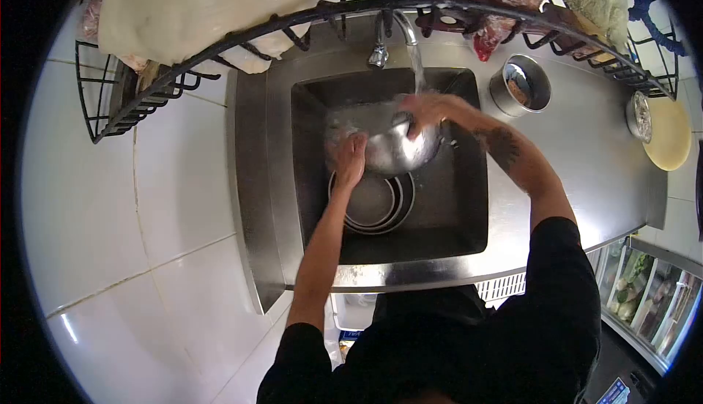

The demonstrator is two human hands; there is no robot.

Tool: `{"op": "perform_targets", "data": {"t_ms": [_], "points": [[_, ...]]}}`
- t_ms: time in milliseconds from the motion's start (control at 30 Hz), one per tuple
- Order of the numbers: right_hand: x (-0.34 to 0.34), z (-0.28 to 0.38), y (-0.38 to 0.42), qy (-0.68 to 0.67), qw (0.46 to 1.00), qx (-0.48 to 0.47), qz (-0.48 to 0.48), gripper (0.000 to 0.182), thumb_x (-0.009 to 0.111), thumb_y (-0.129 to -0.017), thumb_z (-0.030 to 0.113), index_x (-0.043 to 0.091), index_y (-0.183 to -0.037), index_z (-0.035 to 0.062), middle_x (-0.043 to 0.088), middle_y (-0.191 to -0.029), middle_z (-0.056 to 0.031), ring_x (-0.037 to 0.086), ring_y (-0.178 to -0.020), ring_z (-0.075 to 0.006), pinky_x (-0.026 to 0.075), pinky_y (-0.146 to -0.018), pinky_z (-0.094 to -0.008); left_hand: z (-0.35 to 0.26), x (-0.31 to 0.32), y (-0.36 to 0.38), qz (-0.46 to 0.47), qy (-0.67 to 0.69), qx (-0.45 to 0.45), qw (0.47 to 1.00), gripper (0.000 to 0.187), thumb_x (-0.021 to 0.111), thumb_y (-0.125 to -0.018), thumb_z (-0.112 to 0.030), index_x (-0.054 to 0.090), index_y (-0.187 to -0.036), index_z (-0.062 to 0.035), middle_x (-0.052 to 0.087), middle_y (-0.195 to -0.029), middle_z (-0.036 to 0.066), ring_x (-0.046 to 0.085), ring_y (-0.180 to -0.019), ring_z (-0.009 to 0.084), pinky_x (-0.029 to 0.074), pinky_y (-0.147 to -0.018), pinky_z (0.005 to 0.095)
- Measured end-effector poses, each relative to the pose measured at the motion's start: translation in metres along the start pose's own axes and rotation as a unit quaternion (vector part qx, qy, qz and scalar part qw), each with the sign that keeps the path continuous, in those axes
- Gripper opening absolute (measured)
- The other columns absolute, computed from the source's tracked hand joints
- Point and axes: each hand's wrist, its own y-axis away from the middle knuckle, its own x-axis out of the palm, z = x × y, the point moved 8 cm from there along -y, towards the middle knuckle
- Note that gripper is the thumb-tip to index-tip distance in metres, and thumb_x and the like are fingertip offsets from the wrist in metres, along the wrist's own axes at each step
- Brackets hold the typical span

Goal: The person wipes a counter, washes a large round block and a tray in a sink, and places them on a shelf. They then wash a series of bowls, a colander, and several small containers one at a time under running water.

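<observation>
A shiny metal bowl [395, 151] is held tilted over the sink [469, 213], below the running tap [407, 30]. My left hand [350, 158] grips its left side, the thumb showing on the near edge. At the bowl's upper right, my right hand [430, 111] is bent down against it, close to the falling water. Motion smears the right fingers, and a dark patch beneath them is too blurred to name. Round metal pans [373, 206], one inside another, sit in the sink under the bowl, which partly hides them.
On the right counter [578, 162] stand a metal pot [521, 85] with something brown inside, a small metal bowl [639, 117] and a yellow plate [668, 134]. A black wire rack [322, 14] with bagged items hangs low overhead. A glass-fronted display [652, 294] is at lower right.
</observation>
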Motion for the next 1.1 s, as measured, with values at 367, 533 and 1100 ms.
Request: {"op": "perform_targets", "data": {"t_ms": [367,533,1100], "points": [[0.005,0.091,0.059,0.214,0.778,0.040,-0.589,0.040,0.061,-0.080,0.038,0.060,-0.108,0.0090,0.062,-0.103,-0.0177,0.061,-0.092,-0.0366,0.049,-0.079,-0.0450,-0.002,0.058,0.000,0.141,0.371,-0.093,0.913,0.040,0.044,-0.098,-0.030,0.057,-0.076,0.0014,0.052,-0.061,0.006,0.047,-0.058,0.0132,0.040,-0.053,0.0329],[0.024,-0.030,0.026,-0.405,0.794,0.284,-0.353,0.031,0.060,-0.078,0.026,0.059,-0.103,0.0087,0.055,-0.118,-0.0187,0.053,-0.108,-0.0382,0.043,-0.090,-0.0474,-0.055,0.010,0.035,0.164,0.025,0.063,0.984,0.036,0.045,-0.098,-0.023,0.056,-0.075,0.0025,0.050,-0.063,0.000,0.040,-0.062,0.0106,0.035,-0.053,0.0305],[0.114,-0.056,0.015,-0.384,0.781,0.215,-0.444,0.039,0.048,-0.087,0.023,0.054,-0.121,0.0058,0.058,-0.117,-0.0207,0.057,-0.106,-0.0374,0.045,-0.092,-0.0411,-0.021,-0.035,0.049,0.128,0.179,-0.092,0.971,0.041,0.050,-0.097,-0.030,0.047,-0.064,-0.0065,0.039,-0.059,-0.006,0.034,-0.054,0.0043,0.028,-0.047,0.0244]]}}
